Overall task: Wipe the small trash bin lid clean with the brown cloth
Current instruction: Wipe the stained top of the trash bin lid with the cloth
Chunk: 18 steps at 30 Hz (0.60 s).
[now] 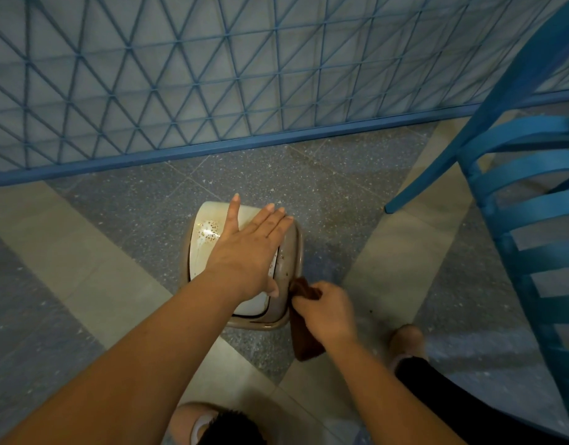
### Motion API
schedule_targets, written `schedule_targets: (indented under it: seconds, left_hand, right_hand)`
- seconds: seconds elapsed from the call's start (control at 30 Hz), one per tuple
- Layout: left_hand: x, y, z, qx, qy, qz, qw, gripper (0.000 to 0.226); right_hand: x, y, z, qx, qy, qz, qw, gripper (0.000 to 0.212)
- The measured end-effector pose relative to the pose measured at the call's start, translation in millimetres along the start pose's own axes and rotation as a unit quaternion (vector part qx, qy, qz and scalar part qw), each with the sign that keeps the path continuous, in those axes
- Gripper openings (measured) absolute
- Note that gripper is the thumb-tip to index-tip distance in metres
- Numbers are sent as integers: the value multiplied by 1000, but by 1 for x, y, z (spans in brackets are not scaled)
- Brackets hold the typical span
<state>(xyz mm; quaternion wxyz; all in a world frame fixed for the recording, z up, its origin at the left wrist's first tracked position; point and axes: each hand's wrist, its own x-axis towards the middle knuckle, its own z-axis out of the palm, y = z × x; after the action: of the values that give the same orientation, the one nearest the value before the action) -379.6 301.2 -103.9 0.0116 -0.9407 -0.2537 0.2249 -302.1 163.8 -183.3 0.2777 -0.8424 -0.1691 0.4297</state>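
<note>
Bin (292, 248) on the floor, lid (209, 232) half wiped.
Left hand (247, 248) lies flat with straight fingers on the lid, likely steadying it; right hand's (324, 311) grip bunches the cloth (304, 338) against the bin's near-right edge.

A blue lattice fence (180, 75) fills the upper frame above a speckled grey floor (324, 175) crossed by pale beige bands; a blue slatted chair (527, 200) stands at right.

Bin (209, 229) between fence (212, 91) and person; chair (527, 200) right
</note>
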Motion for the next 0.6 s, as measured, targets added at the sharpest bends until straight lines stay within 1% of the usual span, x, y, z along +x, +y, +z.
schedule_targets:
  seconds: [0.07, 0.13, 0.27, 0.33, 0.4, 0.47, 0.53, 0.6]
  left_hand:
    - [-1, 0, 0, 4, 2, -2, 1000, 116]
    - [-1, 1, -1, 6, 4, -3, 1000, 115]
    - [-1, 2, -2, 6, 4, -5, 1000, 115]
    - [-1, 2, 0, -4, 4, -7, 1000, 116]
    - [0, 2, 2, -15, 3, -8, 1000, 117]
    - [0, 0, 4, -22, 3, -4, 1000, 117]
    - [1, -2, 4, -25, 1, 2, 1000, 117]
    - [1, -3, 5, -27, 5, 5, 1000, 117]
  right_hand:
    - [1, 4, -6, -6, -14, 9, 1000, 16]
    - [5, 4, -15, 22, 12, 5, 1000, 19]
    - [4, -4, -16, 170, 49, -17, 984, 22]
    - [0, -1, -6, 194, 73, -36, 978, 19]
    - [-1, 6, 5, 171, 70, -52, 982, 8]
    - [2, 6, 7, 142, 63, -45, 987, 8]
    - [12, -3, 1, 65, 69, -52, 994, 10]
    - [22, -19, -9, -17, 85, -71, 994, 9]
